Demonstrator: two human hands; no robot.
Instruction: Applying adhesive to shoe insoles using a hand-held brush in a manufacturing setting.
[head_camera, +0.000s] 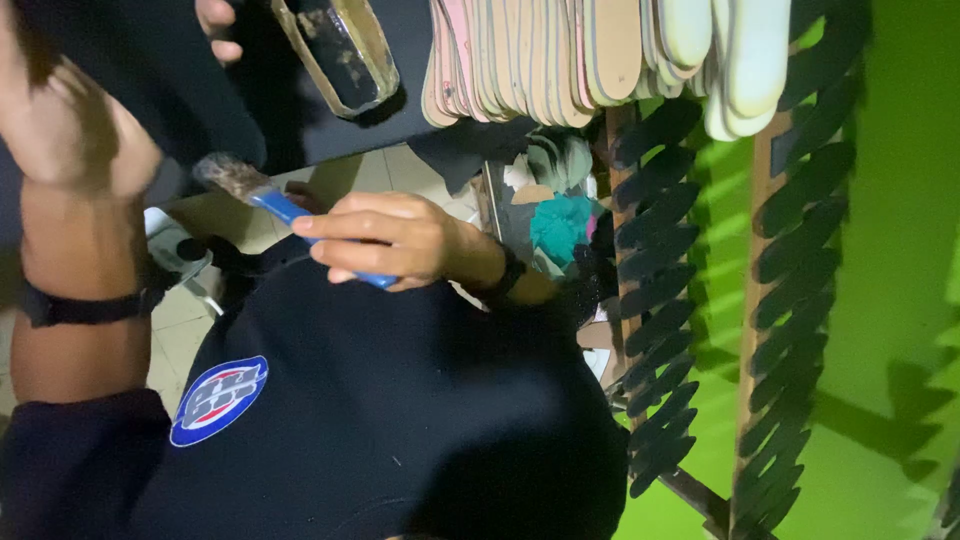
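right hand (395, 240) mid-frame grips blue-handled brush (265, 200), bristles up-left. left hand (70, 125) upper left on dark sheet (150, 60). pale insoles (600, 50) stacked top centre; green wall (900, 250) at right.

We see brush (262, 195): blue handle, worn glue-caked bristles, lying tilted, bristles up-left. We see dark sheet (150, 70) at top left, flat, partly blurred.
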